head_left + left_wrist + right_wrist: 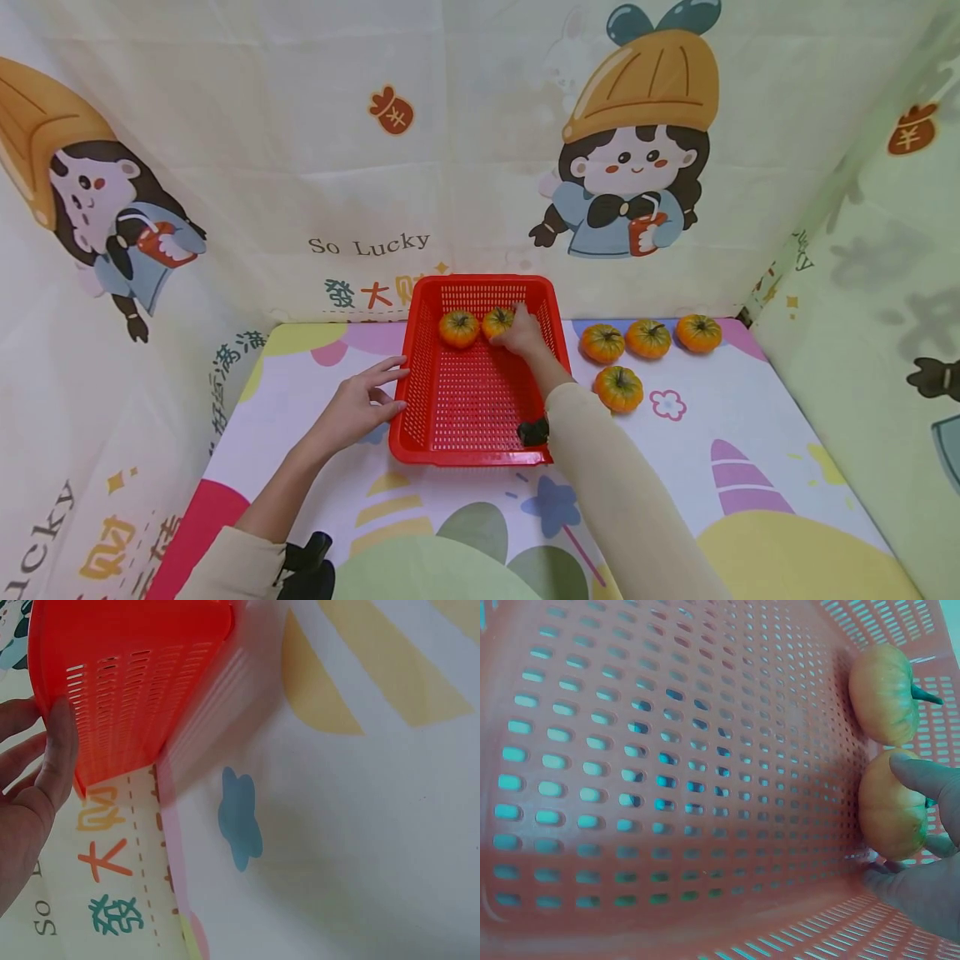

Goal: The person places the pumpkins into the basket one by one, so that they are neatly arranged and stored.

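Note:
A red plastic basket (472,457) with slotted walls stands on the table. Two small orange pumpkins are inside it near the far wall: one pumpkin (459,329) sits free on the left, and a second pumpkin (497,323) is beside it under my right hand (521,333). The right thumb and fingers grip this second pumpkin around its sides, seen also as the lower pumpkin (889,810) in the right wrist view. My left hand (360,404) touches the basket's left rim, its fingers loosely extended and spread along the edge.
Right of the basket lie several more pumpkins: three in a back row, including a middle pumpkin (648,339), and one pumpkin (618,389) in front. A printed cloth (480,167) hangs behind and on both sides. The tabletop (750,417) has a colourful print.

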### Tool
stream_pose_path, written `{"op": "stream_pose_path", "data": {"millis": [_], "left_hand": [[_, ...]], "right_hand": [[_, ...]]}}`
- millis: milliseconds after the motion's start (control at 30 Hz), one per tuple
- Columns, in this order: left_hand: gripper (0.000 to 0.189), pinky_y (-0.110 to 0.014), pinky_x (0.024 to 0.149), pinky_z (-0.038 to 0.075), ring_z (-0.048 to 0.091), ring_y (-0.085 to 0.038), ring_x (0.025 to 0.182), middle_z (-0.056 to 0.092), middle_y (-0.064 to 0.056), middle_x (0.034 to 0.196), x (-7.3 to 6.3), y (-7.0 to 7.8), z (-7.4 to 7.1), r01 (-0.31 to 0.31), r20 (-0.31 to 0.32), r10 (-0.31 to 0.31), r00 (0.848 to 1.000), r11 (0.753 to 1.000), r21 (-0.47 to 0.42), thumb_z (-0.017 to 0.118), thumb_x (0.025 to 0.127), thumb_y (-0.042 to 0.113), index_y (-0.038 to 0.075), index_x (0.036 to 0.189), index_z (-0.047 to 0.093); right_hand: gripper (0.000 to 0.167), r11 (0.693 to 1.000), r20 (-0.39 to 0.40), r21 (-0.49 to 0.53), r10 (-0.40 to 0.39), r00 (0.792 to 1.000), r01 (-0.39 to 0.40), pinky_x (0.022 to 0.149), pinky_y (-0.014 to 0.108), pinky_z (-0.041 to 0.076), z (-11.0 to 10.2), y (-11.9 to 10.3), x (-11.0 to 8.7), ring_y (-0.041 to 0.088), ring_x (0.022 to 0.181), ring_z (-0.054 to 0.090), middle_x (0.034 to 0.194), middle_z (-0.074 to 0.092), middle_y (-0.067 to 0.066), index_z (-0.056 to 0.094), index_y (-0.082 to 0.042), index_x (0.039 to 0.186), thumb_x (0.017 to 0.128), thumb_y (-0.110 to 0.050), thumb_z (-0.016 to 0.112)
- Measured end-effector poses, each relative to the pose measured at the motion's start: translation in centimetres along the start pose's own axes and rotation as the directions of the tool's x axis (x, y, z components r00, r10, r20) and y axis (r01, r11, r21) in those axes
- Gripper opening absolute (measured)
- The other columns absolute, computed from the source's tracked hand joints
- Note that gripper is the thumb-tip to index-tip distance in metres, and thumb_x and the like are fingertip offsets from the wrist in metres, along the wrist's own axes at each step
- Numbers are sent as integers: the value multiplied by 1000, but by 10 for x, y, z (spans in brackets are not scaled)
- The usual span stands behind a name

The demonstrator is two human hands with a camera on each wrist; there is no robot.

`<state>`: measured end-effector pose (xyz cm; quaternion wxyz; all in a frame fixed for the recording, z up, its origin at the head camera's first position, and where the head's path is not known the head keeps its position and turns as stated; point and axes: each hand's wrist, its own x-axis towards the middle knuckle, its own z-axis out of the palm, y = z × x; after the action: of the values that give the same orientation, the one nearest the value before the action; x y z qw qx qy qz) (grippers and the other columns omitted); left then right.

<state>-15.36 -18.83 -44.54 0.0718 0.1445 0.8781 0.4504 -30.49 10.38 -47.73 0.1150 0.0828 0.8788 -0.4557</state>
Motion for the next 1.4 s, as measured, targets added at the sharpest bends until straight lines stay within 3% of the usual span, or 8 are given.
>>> {"op": "stream_pose_path", "data": {"millis": [200,500,800,1100,1400], "left_hand": [[58,-23,71,62,68,-18,82,44,-9,162,0,0,1,1,0,-1,1000,1000,5,77,91,6,2,146,58],[58,-23,72,62,69,-18,83,43,-9,163,1,-1,0,-7,4,7,1000,1000,13,76,92,7,2,146,57],[58,-26,73,63,69,-18,86,43,-8,163,1,-1,-1,3,10,-3,1000,1000,8,76,92,9,3,146,57],[58,-25,73,63,70,-17,85,43,-8,163,0,-1,-1,3,7,-3,1000,1000,15,76,92,8,3,146,57],[58,-26,73,63,70,-17,85,43,-8,163,1,-3,0,2,6,-2,1000,1000,9,77,91,8,3,146,58]], "right_hand": [[84,997,-30,-56,-60,998,58,119,56,40,-10,-8,-7,38,137,42,147,42,21,30,-7,150,86,-19,83],[92,977,-39,-173,-136,990,128,116,51,45,-38,-30,-17,36,135,45,150,41,23,26,-2,154,87,-28,83],[97,954,30,-123,-271,962,273,112,55,48,-73,-42,-36,39,133,50,151,44,25,23,0,159,87,-21,83],[88,939,77,-191,-275,958,285,108,56,50,-111,-27,-61,39,143,45,160,41,19,28,-8,161,92,-31,77],[84,928,90,-170,-321,943,332,109,61,48,-147,17,-91,39,150,38,165,38,12,35,-16,160,91,-37,78]]}}
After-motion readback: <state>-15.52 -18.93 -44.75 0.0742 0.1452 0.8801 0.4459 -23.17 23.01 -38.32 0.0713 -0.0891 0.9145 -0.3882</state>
